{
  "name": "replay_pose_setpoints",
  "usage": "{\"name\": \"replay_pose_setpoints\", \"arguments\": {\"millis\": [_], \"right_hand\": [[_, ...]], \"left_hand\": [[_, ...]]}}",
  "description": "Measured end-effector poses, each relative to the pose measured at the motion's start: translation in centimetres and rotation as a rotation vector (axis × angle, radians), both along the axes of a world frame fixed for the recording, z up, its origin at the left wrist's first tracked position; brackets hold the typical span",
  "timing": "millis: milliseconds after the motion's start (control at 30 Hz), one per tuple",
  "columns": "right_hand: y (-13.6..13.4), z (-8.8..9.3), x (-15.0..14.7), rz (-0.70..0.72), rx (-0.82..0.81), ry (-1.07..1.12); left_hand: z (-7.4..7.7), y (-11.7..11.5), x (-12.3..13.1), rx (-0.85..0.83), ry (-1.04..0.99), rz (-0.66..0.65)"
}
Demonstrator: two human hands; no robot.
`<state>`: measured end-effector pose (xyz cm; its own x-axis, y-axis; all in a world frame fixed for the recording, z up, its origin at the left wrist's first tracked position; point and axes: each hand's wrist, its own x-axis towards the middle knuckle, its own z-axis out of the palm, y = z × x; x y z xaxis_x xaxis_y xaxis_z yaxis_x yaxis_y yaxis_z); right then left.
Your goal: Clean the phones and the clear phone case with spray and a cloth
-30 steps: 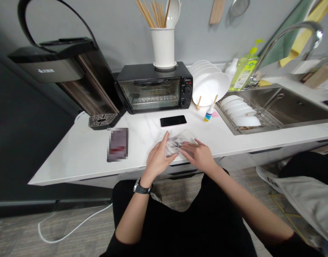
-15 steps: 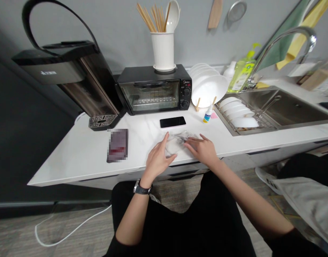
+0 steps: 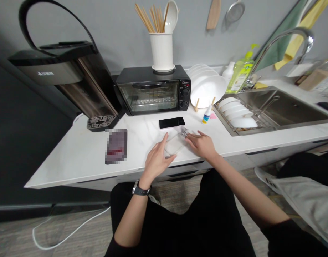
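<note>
Clear plastic (image 3: 175,145) lies on the desk (image 3: 142,142), at six o'clock from the phone (image 3: 172,122). Hands apart: left hand (image 3: 156,162) spread beside it; right hand (image 3: 203,145) at the crumpled end, grip indeterminable. Judged light, slippery; hold by edges.

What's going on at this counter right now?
Someone is handling what looks like clear plastic on the white counter. The left hand is spread at its left side, and the right hand is at a crumpled part. A phone lies just beyond it, and a small bottle stands farther right, in front of white plates.
</note>
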<state>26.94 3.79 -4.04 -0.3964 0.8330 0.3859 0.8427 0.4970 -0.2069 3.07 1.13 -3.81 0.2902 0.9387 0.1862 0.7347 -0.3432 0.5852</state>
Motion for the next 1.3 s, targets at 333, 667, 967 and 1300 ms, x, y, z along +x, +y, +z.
{"name": "replay_pose_setpoints", "arguments": {"millis": [333,667,967,1300], "right_hand": [[-1.9,-0.2,-1.0,0.18,-0.051,0.071],[-3.4,-0.1,-4.9,0.325,-0.056,0.135],[-0.1,0.1,-1.8,0.018,0.012,0.018],[-0.8,0.0,-0.4,0.025,-0.044,0.068]], "left_hand": [[0.2,-0.1,-0.2,-0.025,-0.009,-0.009],[0.3,0.0,-0.4,-0.047,-0.011,-0.018],[0.5,0.0,0.0,-0.029,-0.012,0.002],[0.0,0.1,0.1,-0.02,0.017,0.026]]}}
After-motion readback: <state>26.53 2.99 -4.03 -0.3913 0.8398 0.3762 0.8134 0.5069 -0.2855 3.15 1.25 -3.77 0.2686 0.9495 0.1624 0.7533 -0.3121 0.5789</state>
